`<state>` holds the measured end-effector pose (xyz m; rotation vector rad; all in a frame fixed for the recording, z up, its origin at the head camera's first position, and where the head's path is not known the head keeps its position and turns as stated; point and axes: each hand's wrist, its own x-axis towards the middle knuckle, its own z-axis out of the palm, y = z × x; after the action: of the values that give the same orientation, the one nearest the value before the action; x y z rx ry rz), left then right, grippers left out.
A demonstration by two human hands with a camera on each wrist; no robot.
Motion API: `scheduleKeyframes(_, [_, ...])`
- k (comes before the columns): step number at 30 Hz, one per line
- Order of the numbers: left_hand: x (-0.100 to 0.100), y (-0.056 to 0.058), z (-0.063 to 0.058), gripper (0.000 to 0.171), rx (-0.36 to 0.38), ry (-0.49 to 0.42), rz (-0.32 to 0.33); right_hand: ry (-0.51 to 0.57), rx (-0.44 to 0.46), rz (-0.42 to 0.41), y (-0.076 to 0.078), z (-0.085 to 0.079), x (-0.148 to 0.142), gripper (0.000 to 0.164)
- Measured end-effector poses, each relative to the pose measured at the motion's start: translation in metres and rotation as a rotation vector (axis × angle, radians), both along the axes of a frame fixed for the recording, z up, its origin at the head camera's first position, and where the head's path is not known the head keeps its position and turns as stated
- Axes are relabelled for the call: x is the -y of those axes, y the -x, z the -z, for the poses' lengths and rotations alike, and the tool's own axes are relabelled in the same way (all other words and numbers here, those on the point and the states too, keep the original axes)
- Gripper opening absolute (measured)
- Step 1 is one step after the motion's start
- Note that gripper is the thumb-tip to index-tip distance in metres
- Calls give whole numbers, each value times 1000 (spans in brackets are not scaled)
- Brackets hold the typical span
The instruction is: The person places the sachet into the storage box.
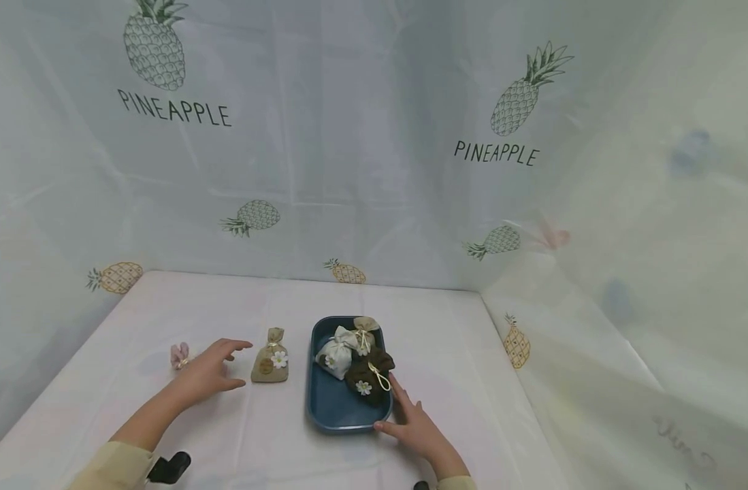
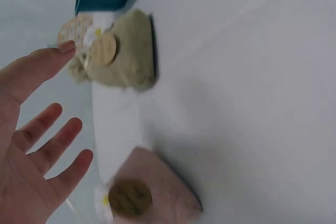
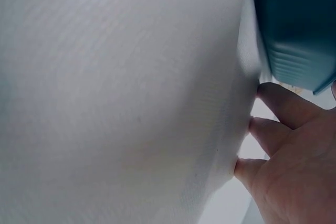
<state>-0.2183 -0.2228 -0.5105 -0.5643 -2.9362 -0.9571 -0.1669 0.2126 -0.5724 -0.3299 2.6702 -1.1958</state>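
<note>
My left hand [image 1: 203, 376] is over the table with its thumb and fingers spread apart, holding nothing. Just right of it stands a tan drawstring pouch [image 1: 265, 371] with a white flower and a round tag. A pink pouch [image 2: 163, 192], partly behind the left hand in the head view, shows its own round tag in the left wrist view. My right hand [image 1: 418, 430] touches the right side of a blue tray [image 1: 333, 416], and its lower fingers [image 3: 270, 129] rest on the tablecloth. Inside the tray lie a white pouch [image 1: 335, 358], a dark brown pouch [image 1: 360, 374] and a beige pouch [image 1: 367, 327].
A white cloth [image 1: 459, 347] covers the table. Hanging sheets printed with pineapples [image 1: 349, 273] enclose it at the back and sides. Black wrist devices [image 1: 170, 467] show near the sleeves.
</note>
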Motion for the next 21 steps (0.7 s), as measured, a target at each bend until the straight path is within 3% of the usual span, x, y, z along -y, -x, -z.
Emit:
scheduleKeyframes(6, [31, 0, 1, 63, 17, -27, -111, -1, -6, -3, 1, 1, 0, 96])
scheduleKeyframes(10, [48, 1, 4, 65, 40, -14, -141, 7, -4, 1, 2, 1, 0, 97])
scheduleKeyframes(21, [74, 2, 16, 74, 73, 23, -310, 23, -9, -1, 1, 2, 0, 96])
